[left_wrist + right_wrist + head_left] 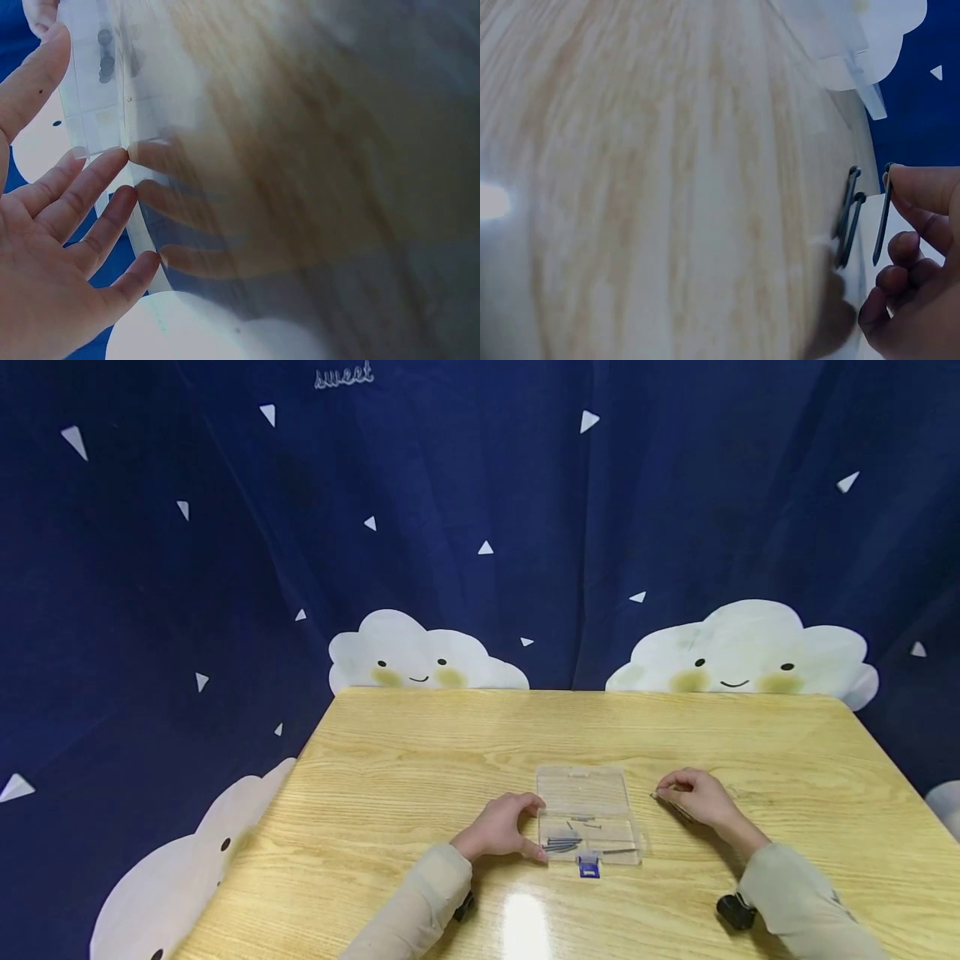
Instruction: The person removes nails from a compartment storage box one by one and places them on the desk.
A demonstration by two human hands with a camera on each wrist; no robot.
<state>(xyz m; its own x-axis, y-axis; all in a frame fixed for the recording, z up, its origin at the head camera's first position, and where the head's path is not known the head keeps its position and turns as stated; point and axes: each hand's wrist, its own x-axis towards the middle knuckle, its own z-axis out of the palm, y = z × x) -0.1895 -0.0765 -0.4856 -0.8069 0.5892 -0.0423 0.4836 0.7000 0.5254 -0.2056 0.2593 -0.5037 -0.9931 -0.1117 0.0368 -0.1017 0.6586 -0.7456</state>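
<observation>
A clear plastic box lies with its lid folded back on the table; several dark screws or nails and a few smaller ones rest in it. My left hand is at the box's left side, thumb and fingers spread; in the left wrist view the fingertips of the left hand touch the table beside the box. My right hand, right of the box, pinches one dark nail by its head between thumb and index finger. Other nails lie on the table beside the right hand.
A blue latch sticks out from the box's front edge. The wooden table reaches back to a dark blue curtain with white clouds and triangles. A black wrist device is by the right sleeve.
</observation>
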